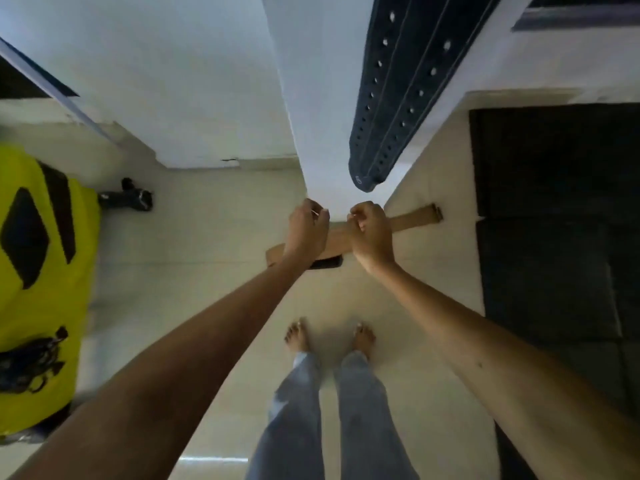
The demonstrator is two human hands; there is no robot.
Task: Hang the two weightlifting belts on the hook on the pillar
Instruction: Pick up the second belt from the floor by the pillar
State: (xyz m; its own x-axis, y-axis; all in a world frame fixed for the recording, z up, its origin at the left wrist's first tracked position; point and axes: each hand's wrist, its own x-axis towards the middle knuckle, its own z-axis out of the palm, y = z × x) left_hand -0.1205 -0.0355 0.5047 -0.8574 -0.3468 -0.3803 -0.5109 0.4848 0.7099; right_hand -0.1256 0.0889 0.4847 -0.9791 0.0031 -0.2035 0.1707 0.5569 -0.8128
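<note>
My left hand point(306, 230) and right hand point(370, 230) are both curled shut, fingers pinched near the pillar point(311, 98); I cannot tell what each pinches, something thin and pale. Behind them a tan belt point(412, 219) lies on the floor point(207, 237), its long axis running left to right, buckle end to the right. A dark blue belt point(398, 98) hangs down the pillar, long axis vertical, tip pointing downward. A small mark near its tip is unreadable.

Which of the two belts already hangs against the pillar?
The dark belt with rows of holes; the tan belt lies on the floor beyond both hands.
</note>
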